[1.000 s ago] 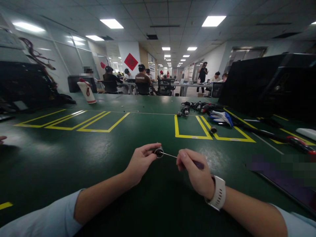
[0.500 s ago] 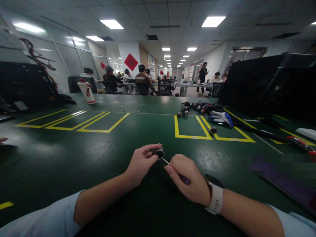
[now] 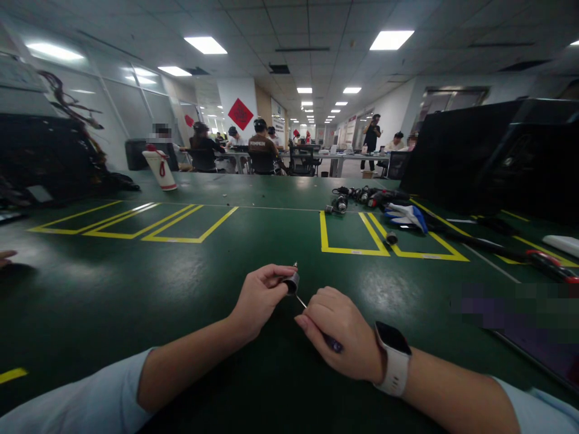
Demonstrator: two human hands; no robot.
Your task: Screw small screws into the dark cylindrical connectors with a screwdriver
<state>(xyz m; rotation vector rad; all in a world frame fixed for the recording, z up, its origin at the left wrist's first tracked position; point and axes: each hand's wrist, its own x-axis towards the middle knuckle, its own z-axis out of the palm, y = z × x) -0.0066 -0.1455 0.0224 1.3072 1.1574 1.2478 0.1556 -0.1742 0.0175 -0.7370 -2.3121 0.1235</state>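
My left hand is closed, its thumb and fingers pinching a small hollow metal cylinder whose dark opening is tilted towards me. A small thin point sticks up above the cylinder's far side; I cannot make out what it is. My right hand, with a watch on the wrist, is wrapped round a screwdriver with a dark purple handle. The slim metal shaft runs up and left to the cylinder's lower right rim. Whether its tip is inside or just behind the rim, I cannot tell.
Yellow tape rectangles mark the green table. Metal parts, a blue-and-white glove and another small cylinder lie at the right. A white cup stands far left. Another person's hand shows at the left edge.
The metal cylinder has tipped so its opening faces lower. My right hand and the screwdriver have shifted slightly down and left. My left hand stays nearly in place.
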